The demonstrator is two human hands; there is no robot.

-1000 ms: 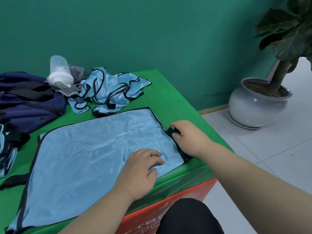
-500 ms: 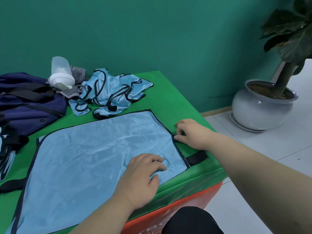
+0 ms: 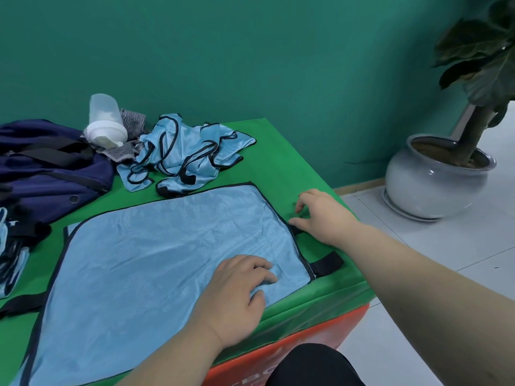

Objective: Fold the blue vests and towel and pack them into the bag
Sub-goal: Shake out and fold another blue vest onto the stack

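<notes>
- The blue vest (image 3: pixel 156 254) I'm working on lies spread flat on the green bench (image 3: pixel 278 151), right at the near edge.
- My left hand (image 3: pixel 237 296) rests palm-down on it with loosely curled fingers, pressing rather than gripping.
- My right hand (image 3: pixel 323 215) sits at the right hem, fingers bent, fingertips on the black trim; can't tell if it's actually pinching.
- Fabric looks thin, shiny and slippery, so I'd grab corners or trim.
- Count: one flat vest, one crumpled heap (image 3: pixel 184 154) of vests I can't count, one navy bag (image 3: pixel 47 165), back left.
</notes>
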